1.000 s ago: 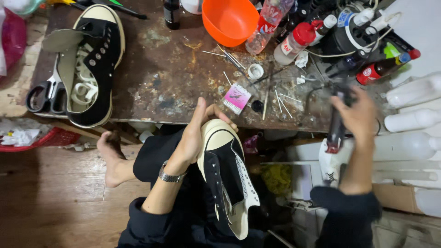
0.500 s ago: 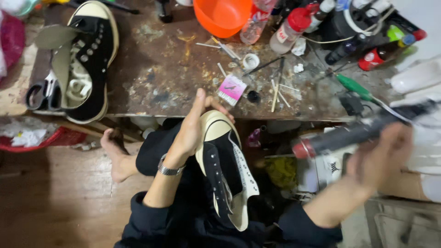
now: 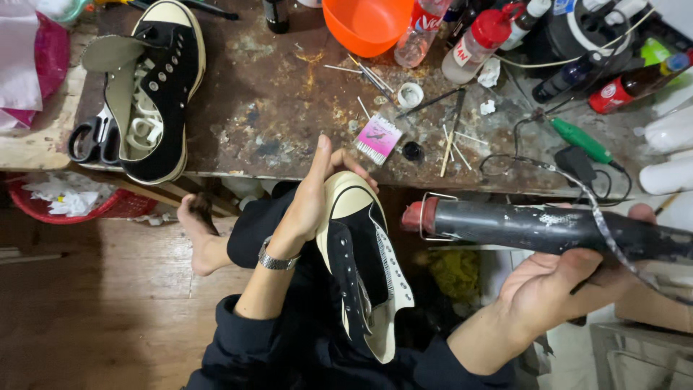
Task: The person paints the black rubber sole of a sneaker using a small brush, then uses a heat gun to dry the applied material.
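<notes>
My left hand (image 3: 312,193) grips the toe end of a black canvas sneaker with a cream sole (image 3: 361,267), held over my lap with its toe toward the workbench. My right hand (image 3: 563,285) holds a long black heat gun (image 3: 548,227) level, its red nozzle end pointing left at the sneaker's side, a short gap away. The gun's cord runs up onto the bench. A second, matching sneaker (image 3: 155,87) lies unlaced on the stained workbench (image 3: 274,108) at the left, laces piled inside it.
Black scissors (image 3: 94,137) lie beside the second sneaker. An orange bowl (image 3: 367,23), bottles, a green-handled screwdriver (image 3: 583,141), a small pink-backed brush (image 3: 378,137) and several thin sticks crowd the bench. A red basket (image 3: 65,202) sits below left. My bare foot (image 3: 198,231) rests on the wooden floor.
My right hand has brought the heat gun from the bench's right side down and leftward, until its nozzle sits close to the sneaker. My left hand keeps its hold on the sneaker.
</notes>
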